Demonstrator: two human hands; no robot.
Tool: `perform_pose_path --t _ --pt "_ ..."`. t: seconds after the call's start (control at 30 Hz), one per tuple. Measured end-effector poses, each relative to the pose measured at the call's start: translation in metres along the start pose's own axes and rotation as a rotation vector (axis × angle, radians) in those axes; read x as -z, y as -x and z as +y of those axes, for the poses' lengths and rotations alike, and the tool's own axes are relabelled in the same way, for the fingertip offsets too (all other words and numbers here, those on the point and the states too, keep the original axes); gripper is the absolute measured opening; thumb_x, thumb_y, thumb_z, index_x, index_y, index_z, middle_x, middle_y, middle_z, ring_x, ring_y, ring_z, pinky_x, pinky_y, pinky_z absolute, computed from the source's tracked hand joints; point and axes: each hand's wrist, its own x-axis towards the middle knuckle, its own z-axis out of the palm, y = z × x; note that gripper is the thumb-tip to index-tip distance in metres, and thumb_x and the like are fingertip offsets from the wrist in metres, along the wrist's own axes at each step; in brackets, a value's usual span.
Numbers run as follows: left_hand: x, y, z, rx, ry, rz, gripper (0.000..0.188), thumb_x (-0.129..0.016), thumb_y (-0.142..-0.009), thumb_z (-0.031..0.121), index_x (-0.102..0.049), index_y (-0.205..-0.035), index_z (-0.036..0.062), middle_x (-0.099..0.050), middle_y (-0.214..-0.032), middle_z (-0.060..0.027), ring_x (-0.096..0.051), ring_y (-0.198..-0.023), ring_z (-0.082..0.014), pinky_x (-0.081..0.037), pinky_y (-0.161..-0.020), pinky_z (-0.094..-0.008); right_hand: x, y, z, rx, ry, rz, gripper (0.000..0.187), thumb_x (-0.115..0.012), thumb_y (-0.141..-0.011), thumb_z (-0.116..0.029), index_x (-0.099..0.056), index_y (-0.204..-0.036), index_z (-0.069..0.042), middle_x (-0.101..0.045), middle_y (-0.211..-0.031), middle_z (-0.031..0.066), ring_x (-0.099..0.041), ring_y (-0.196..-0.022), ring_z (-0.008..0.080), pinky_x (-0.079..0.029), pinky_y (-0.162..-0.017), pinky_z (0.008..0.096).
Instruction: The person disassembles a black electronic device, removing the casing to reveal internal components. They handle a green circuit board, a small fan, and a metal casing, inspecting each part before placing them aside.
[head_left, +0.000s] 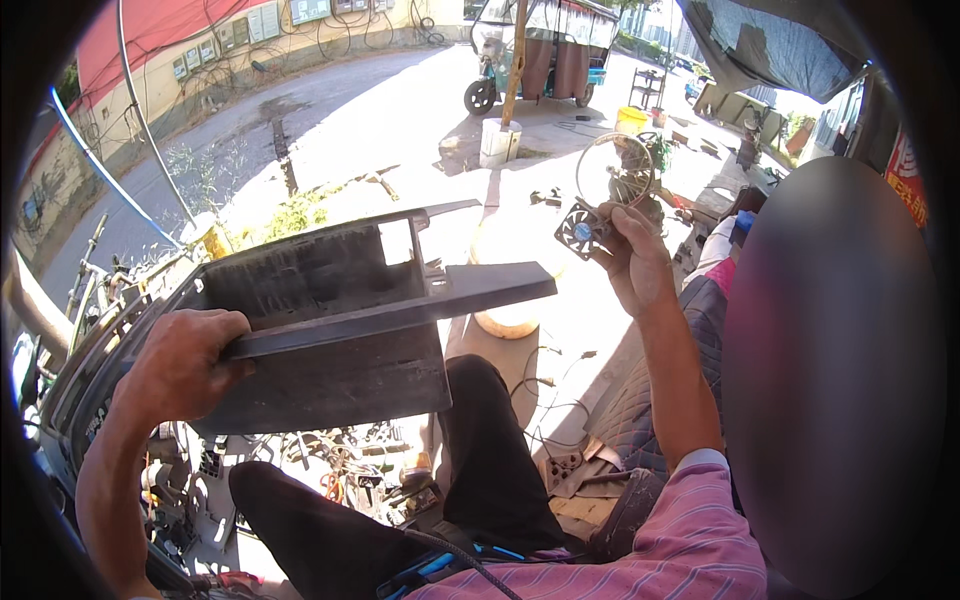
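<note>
Case (340,375) and fan (581,232) held
At left, the case's near rim is clasped in the left grip (185,365); farther right, the fan's edge is pinched in the right grip (637,248).

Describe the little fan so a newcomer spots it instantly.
Find the canopied vehicle at the top, then drop to the raised right hand below it, slightly right. Held there is the fan: small, squarish, dark-framed. Unlike the larger, round spoked wheel beyond it, it has broad blades around a blue hub.
</note>
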Motion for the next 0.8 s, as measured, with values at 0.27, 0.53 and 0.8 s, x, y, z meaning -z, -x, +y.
perform_pose_path --t 0.27,0.53,0.8 --pt "-0.046 -0.066 -0.001 -0.381 -0.120 0.097 0.017 -0.074 -0.078 0.022 -0.065 -0.088 0.0109 -0.065 -0.087 -0.0064 -0.066 -0.087 -0.0300 -0.049 -0.074 -0.0436 -0.078 -0.007 -0.052 0.021 0.340 -0.210 0.026 -0.057 -0.100 -0.020 -0.066 -0.112 0.001 -0.070 -0.102 0.0089 -0.069 -0.091 0.0151 -0.060 -0.077 0.0302" --pt "-0.090 -0.094 0.037 -0.522 -0.034 0.210 0.018 -0.071 -0.082 0.024 -0.065 -0.096 0.0141 -0.064 -0.087 -0.0027 -0.066 -0.089 -0.0246 -0.049 -0.077 -0.0408 -0.097 -0.005 -0.006 -0.186 0.984 -0.572 0.026 -0.060 -0.099 -0.021 -0.071 -0.111 -0.001 -0.072 -0.093 0.0049 -0.064 -0.078 0.0122 -0.052 -0.074 0.0285" --pt "-0.139 -0.085 0.050 -0.589 -0.035 0.331 0.016 -0.072 -0.080 0.019 -0.065 -0.094 0.0155 -0.063 -0.087 0.0001 -0.065 -0.089 -0.0206 -0.048 -0.079 -0.0368 -0.057 0.014 0.069 -0.224 1.355 -0.872 0.029 -0.066 -0.091 -0.029 -0.074 -0.107 -0.006 -0.073 -0.106 0.0161 -0.068 -0.104 0.0318 -0.051 -0.094 0.0410"
